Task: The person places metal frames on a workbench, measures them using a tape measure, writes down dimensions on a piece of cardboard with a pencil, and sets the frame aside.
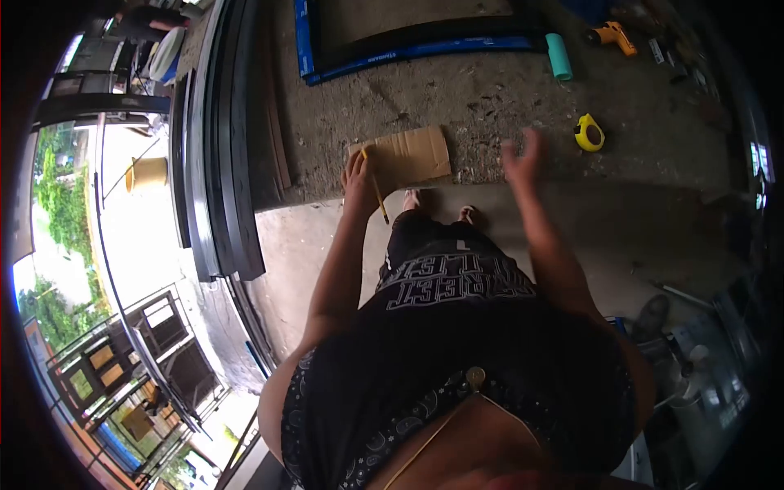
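Note:
My left hand is at the left end of a flat piece of brown cardboard on the worn bench. Its fingers are closed around a thin yellow pencil, which slants down past the bench's front edge. The fingertips rest at the cardboard's edge. My right hand hovers over the front of the bench, to the right of the cardboard. It is somewhat blurred, with fingers apart and nothing visible in them. A yellow tape measure lies farther right.
At the back of the bench lies a blue-wrapped frame. Nearby are a teal cylinder and an orange-yellow pistol-shaped tool. Long dark metal profiles run along the left. Another person is at upper left.

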Available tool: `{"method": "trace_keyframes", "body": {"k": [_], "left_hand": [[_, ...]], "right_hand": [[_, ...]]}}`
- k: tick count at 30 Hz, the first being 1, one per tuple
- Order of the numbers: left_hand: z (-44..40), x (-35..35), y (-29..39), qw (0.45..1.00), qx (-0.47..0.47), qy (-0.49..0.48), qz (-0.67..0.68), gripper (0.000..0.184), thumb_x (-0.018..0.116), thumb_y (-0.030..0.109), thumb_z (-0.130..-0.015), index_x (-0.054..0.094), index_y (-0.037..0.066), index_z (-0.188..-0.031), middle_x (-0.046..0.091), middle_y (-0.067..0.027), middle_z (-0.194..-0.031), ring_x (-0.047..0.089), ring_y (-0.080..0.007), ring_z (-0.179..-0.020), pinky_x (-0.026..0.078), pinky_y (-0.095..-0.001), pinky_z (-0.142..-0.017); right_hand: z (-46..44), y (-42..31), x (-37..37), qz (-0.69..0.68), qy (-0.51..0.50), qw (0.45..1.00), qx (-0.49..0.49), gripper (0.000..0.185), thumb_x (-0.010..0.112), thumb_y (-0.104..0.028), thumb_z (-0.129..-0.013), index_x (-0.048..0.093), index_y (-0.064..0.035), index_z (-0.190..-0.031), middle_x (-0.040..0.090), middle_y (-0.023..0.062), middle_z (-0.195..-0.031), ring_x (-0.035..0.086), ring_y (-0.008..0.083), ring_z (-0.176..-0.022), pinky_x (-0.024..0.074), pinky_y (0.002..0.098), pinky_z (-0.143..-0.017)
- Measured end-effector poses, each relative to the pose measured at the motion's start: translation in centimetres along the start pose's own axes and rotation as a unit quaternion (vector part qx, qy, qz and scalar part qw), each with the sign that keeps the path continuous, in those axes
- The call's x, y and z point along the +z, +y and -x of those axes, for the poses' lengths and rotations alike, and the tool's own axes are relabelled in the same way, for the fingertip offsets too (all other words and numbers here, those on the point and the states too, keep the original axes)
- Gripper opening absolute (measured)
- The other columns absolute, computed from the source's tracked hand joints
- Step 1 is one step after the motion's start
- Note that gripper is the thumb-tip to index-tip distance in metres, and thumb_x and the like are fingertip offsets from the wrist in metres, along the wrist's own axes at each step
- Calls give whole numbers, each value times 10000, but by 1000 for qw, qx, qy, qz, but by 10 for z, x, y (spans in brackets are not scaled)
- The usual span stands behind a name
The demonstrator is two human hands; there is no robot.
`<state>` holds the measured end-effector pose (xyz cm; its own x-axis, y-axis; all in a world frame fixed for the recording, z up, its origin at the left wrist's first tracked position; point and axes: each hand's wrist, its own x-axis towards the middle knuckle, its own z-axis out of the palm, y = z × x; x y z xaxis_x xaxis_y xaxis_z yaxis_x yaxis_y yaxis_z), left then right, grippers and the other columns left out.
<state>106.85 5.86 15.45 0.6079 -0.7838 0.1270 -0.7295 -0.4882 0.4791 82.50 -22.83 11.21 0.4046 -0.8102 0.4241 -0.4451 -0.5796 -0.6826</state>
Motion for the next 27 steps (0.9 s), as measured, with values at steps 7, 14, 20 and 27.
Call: {"method": "trace_keyframes", "body": {"k": [7, 14, 20, 27], "left_hand": [[-128, -20, -4, 997, 68, 42, 25, 403, 687, 251, -860, 548, 69, -1191, 501, -157, -1378, 411, -358, -1325, 308, -542, -1049], [-294, -2, 12, 990, 119, 7, -80, 569, 728, 410, -814, 531, 80, -1233, 503, -133, -1360, 362, -303, -1369, 304, -551, -1056], [-330, -22, -4, 968, 124, -193, -105, 636, 854, 359, -701, 477, 89, -1137, 656, -164, -1012, 626, -385, -1019, 452, -511, -880], [-308, -38, -31, 958, 158, -232, -60, 586, 862, 297, -684, 482, 85, -1076, 673, -187, -918, 656, -406, -906, 517, -465, -765]], "right_hand": [[-92, 97, -100, 213, -32, 958, 191, 839, 823, -395, -722, 434, 2, -1351, 526, 248, -1306, 500, 340, -1250, 402, 447, -1039], [-40, 43, -57, 128, 56, 962, 235, 727, 828, -351, -706, 488, 5, -1241, 589, 208, -1122, 602, 333, -1034, 487, 437, -892], [97, -79, -51, -22, 86, 961, 260, 605, 823, -196, -737, 497, 0, -1208, 575, 139, -1092, 595, 234, -955, 492, 367, -850], [143, -79, -55, -151, 177, 872, 431, 543, 761, -186, -820, 464, -29, -1247, 566, 91, -1076, 593, 171, -953, 540, 298, -733]]}}
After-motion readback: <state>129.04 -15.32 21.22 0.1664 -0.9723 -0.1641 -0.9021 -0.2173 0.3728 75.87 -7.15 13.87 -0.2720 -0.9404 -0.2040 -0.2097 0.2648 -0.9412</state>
